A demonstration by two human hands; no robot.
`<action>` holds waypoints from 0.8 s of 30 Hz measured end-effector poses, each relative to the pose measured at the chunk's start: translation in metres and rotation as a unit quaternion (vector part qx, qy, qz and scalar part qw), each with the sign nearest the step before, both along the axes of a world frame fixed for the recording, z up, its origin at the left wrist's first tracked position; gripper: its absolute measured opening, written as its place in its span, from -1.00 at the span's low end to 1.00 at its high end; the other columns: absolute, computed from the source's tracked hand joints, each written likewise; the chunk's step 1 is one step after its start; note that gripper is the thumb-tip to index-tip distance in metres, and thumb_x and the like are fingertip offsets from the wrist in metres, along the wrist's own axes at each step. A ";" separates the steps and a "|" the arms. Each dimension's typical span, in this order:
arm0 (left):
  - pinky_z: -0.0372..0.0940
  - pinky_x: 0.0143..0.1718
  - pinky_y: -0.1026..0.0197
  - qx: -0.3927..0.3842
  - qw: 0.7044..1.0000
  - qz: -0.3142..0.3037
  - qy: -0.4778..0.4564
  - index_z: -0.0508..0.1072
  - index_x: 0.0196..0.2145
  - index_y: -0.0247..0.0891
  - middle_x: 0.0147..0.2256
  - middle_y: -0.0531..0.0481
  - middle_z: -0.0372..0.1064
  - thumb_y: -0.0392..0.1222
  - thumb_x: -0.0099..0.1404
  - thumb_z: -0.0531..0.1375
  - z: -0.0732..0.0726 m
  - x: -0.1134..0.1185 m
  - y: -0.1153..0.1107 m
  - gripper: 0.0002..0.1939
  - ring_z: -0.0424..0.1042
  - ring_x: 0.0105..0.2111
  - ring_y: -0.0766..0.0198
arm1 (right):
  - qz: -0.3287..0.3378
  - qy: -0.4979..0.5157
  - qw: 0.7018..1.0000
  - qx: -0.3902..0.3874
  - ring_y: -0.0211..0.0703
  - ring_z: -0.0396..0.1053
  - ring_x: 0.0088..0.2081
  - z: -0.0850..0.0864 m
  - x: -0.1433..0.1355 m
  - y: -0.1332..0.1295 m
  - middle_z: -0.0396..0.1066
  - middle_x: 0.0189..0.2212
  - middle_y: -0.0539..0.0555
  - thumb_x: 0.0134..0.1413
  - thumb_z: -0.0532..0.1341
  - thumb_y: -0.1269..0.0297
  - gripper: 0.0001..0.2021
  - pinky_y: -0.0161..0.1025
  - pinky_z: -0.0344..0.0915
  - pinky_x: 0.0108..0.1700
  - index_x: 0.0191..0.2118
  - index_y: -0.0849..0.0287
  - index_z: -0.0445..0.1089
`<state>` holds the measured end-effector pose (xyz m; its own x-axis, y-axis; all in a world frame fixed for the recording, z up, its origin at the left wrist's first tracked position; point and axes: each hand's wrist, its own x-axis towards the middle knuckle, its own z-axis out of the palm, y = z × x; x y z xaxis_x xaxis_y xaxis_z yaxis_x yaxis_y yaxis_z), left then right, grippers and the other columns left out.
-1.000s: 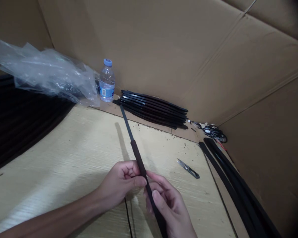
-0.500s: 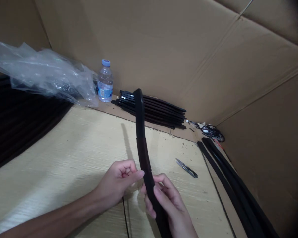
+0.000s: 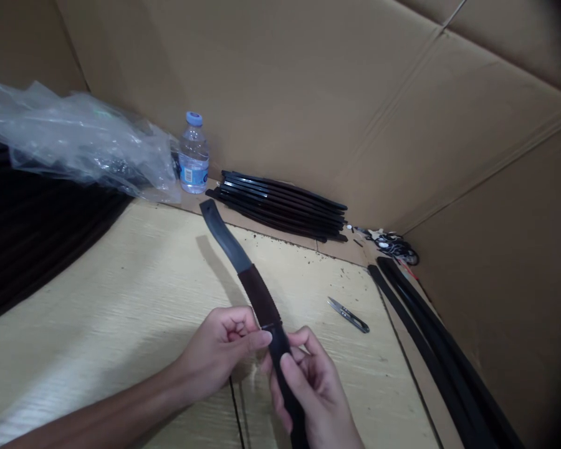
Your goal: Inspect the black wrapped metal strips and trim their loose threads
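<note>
The black strip (image 3: 227, 242) slants over the table (image 3: 140, 280) from five o'clock to eleven. The right hand (image 3: 318, 386) curls snugly round its lower part; the left hand (image 3: 229, 346), nearly closed, pinches its edge below the brown wrap (image 3: 260, 296). Whether it also grips the cord (image 3: 236, 408) I cannot tell. A loose pinch could let the wrap slip; snips (image 3: 348, 313) lie at two o'clock.

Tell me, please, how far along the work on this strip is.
Done, apparently: brown wrapping covers one stretch of the black strip. In hand: the left hand pinches near the wrapping's lower edge; the right hand holds the strip. Remaining, probably: securing the dark dangling cord.
</note>
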<state>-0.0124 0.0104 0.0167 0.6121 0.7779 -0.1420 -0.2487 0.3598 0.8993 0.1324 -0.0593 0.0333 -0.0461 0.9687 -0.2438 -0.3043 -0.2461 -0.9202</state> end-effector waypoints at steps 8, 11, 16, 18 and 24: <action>0.08 -0.52 0.35 -0.003 1.000 0.017 0.019 0.36 -0.50 -0.35 -0.57 0.11 0.28 -0.13 0.00 0.35 0.000 -0.001 0.002 -0.73 0.23 -0.55 0.40 | -0.017 -0.007 0.999 0.031 -0.28 0.29 -0.39 -0.002 0.003 0.002 0.41 -0.38 0.03 -0.06 0.35 0.20 -0.66 -0.36 0.23 -0.35 -0.12 0.16 0.40; -0.08 -0.60 0.37 0.007 0.999 0.014 0.052 0.26 -0.59 -0.32 -0.64 0.18 0.09 -0.09 0.05 0.32 -0.001 -0.002 0.001 -0.66 0.03 -0.63 0.47 | -0.003 0.000 1.000 0.021 -0.35 0.24 -0.47 -0.001 0.001 0.005 0.35 -0.51 -0.04 -0.20 0.43 0.30 -0.74 -0.42 0.20 -0.41 -0.32 0.22 0.43; -0.12 -0.62 0.36 0.010 0.999 -0.012 0.040 0.21 -0.57 -0.29 -0.67 0.18 0.11 -0.08 0.14 0.26 0.000 -0.002 -0.002 -0.66 0.03 -0.66 0.47 | 0.025 0.023 0.999 0.005 -0.39 0.25 -0.63 0.001 -0.001 0.003 0.37 -0.52 -0.07 -0.08 0.36 0.24 -0.71 -0.45 0.20 -0.64 -0.37 0.15 0.20; -0.10 -0.62 0.37 0.013 0.999 -0.002 0.035 0.20 -0.59 -0.29 -0.68 0.17 0.16 -0.09 0.14 0.26 0.002 -0.002 -0.001 -0.66 0.08 -0.67 0.47 | 0.047 0.033 0.998 -0.003 -0.43 0.17 -0.72 0.001 0.000 0.000 0.41 -0.48 -0.05 0.00 0.30 0.20 -0.70 -0.49 0.08 -0.74 -0.35 0.10 0.12; 0.17 -0.47 0.31 0.017 0.999 0.018 0.033 0.33 -0.52 -0.33 -0.55 0.02 0.42 -0.14 0.17 0.24 0.004 0.000 0.004 -0.76 0.34 -0.53 0.35 | 0.013 -0.005 0.999 0.042 -0.38 0.19 -0.51 0.002 0.004 -0.001 0.38 -0.35 0.03 0.08 0.25 0.16 -0.76 -0.42 0.10 -0.52 -0.16 0.14 0.30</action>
<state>-0.0123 0.0145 0.0202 0.5734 0.8044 -0.1553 -0.2000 0.3213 0.9256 0.1365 -0.0603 0.0358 -0.0697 0.9843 -0.1621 -0.2901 -0.1754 -0.9408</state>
